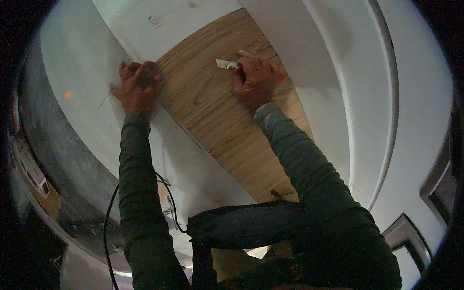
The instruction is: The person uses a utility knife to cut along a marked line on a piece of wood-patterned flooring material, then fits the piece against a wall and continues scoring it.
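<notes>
A: Biggest first. Tips?

B: Wood-grain panel (203,104), slantwise betw. pale left-hand sheet (77,63) and white right-hand strip (319,116). Prob. best to keep flat & steady, esp. near the blade.

A: Hands?

B: Left hand (137,89) at the panel's L edge, fingers bent & spread, apparently w/o anything in grip. Prob. use as a brace, well off the blade's path. Right hand (256,79) over the panel, nearer its R edge, fingers clenched round a utility knife (229,65), blade bare & pointing L.

A: And w/ the knife?

B: Prob. go light & even, several passes over one deep one. Keep wrist firm, stroke away from left hand. Mind the tip: aimed roughly left-hand-ward, so risky w/ any slip.

A: OK. Hidden stuff, same order?

B: Near end of panel: behind a dark cloth item (246,224), poss. bag or apron, can't tell. Part of R edge: under right sleeve (309,164). Left fingertips: blurred, contact w/ panel unclear. Knife handle: mostly inside the fist. Blade on the wood or just above: can't tell. Orange spot (68,95) on the sheet: light or sticker, unclear. Thin line (103,100) by left hand: sliver, thread or scratch, too faint.
</notes>
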The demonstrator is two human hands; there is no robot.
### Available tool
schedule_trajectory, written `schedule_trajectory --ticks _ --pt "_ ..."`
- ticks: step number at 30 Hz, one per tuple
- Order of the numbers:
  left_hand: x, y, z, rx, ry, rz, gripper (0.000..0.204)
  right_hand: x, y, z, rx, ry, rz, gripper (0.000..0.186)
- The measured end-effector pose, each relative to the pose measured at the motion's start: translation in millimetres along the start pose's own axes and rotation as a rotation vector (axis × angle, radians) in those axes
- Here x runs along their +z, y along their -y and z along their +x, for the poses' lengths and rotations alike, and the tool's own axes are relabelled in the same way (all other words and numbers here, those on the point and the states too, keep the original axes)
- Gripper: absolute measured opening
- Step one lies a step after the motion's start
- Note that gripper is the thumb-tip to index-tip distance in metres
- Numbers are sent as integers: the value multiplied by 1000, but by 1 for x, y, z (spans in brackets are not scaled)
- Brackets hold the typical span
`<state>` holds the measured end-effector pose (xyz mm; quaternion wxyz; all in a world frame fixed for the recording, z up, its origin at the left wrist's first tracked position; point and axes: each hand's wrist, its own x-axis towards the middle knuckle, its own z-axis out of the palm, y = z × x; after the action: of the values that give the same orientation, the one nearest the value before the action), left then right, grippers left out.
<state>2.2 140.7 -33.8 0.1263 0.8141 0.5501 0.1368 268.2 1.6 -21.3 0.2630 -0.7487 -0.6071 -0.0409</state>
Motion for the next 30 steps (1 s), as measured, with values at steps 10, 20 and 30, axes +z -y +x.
schedule_trajectory --ticks 10,20,30 --pt "13 37 -3 92 38 -75 39 6 2 -5 62 109 39 24" --pt "-13 10 -26 -40 -57 -66 54 5 4 2 -4 64 11 26" --pt "-43 -3 -35 -719 49 69 110 4 -4 -4 -19 59 25 27"
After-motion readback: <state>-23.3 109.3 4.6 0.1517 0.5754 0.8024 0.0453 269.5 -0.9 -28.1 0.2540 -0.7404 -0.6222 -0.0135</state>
